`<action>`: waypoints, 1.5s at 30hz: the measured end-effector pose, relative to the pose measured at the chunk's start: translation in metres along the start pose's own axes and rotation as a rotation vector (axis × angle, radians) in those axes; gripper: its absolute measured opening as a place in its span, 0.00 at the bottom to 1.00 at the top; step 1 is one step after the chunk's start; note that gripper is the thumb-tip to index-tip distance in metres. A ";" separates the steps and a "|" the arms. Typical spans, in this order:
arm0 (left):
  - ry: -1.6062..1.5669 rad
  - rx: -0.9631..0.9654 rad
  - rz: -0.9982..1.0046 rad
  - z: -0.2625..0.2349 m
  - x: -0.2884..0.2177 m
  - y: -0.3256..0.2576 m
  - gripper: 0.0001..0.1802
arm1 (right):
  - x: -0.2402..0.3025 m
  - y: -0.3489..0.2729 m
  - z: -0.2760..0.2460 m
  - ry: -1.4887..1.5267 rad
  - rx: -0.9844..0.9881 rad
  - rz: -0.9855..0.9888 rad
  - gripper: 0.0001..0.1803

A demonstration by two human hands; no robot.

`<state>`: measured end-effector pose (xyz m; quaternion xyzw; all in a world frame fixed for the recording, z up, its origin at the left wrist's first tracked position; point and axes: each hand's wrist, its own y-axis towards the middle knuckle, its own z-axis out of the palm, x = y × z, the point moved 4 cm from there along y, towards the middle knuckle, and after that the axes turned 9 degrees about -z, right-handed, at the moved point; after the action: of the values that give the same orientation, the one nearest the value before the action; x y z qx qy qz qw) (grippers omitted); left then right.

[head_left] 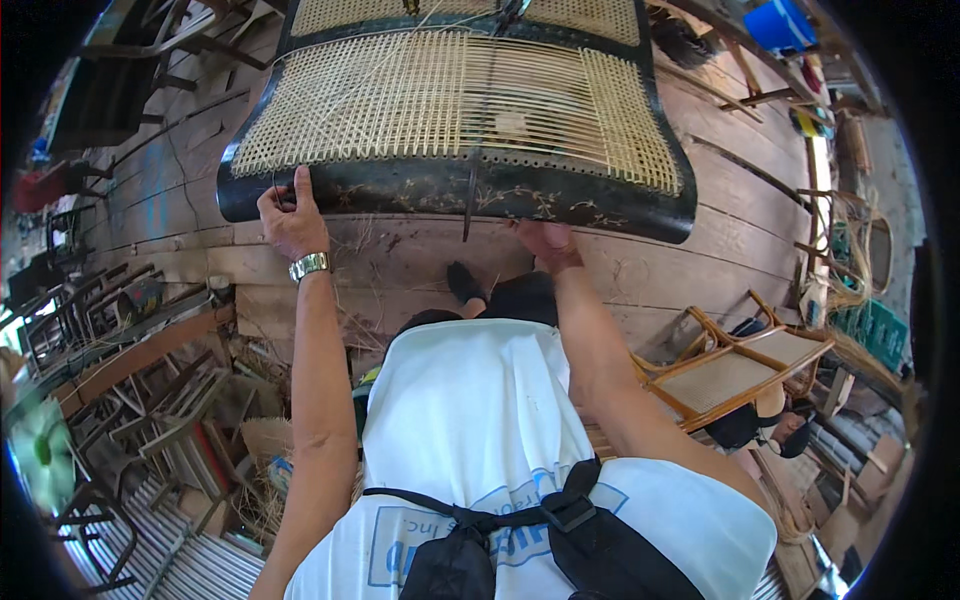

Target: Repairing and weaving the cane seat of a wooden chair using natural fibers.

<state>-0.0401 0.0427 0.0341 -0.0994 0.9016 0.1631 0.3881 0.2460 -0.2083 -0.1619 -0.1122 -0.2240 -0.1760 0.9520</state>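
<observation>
In front of me stands a black wooden seat frame (370, 192) with a floral pattern on its curved near rail. Pale cane webbing (370, 95) fills its panel. The left part and right edge are closely woven; right of the middle, mostly crosswise strands show with gaps between. A thin dark rod (471, 190) runs over the near rail. My left hand (295, 222) grips the rail's left part, thumb on top and fingers curled. My right hand (548, 240) holds the rail's lower edge right of the middle, its fingers partly hidden beneath.
Plank flooring (740, 190) with loose cane scraps surrounds the frame. A smaller cane-panelled wooden frame (735, 375) lies at my right. Stacked chair frames (180, 430) crowd the left. A blue bucket (780, 25) is at the far right, and a green crate (875, 330) nearer.
</observation>
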 end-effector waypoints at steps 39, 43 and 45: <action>0.481 0.467 0.290 0.140 -0.155 0.028 0.12 | 0.203 0.109 0.204 -1.630 0.575 -0.355 0.05; 0.588 0.728 0.369 0.185 -0.146 0.051 0.10 | 0.181 0.127 0.216 -1.693 0.526 -0.270 0.06; 0.470 0.710 0.455 0.185 -0.151 0.051 0.09 | 0.177 0.146 0.203 -1.661 0.266 -0.174 0.08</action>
<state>0.1702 0.1664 0.0367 0.2048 0.9637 -0.1011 0.1385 0.3722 -0.0660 0.0783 -0.0744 -0.8777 -0.0811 0.4663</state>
